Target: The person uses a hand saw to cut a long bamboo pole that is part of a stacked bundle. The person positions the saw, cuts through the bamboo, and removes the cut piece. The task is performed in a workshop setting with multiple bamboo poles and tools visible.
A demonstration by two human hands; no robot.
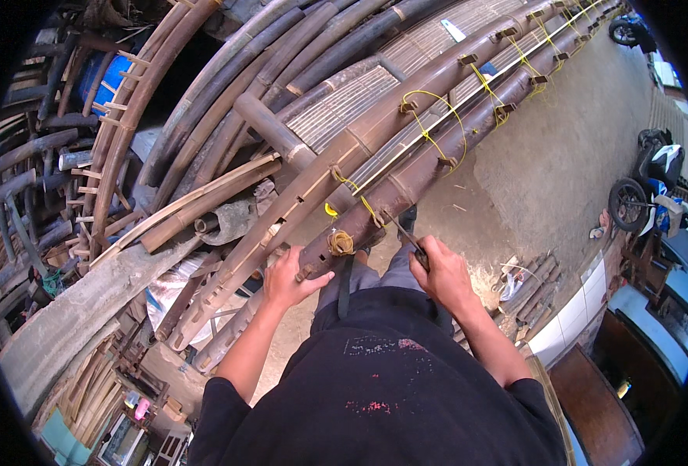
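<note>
Brown, round, slotted bamboo pole point(407, 185), near end under left hand point(285, 281), thumb and fingers apart; right hand point(442, 273), fingers clamped on slender dark straight tool point(404, 234).

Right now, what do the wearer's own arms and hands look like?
Left hand and right hand: no gloves visible. Forearms uncovered, no cables or markings seen. The short sleeves are plain black, ending on the upper arms, part of a black shirt with broken-up white and red print.
</note>
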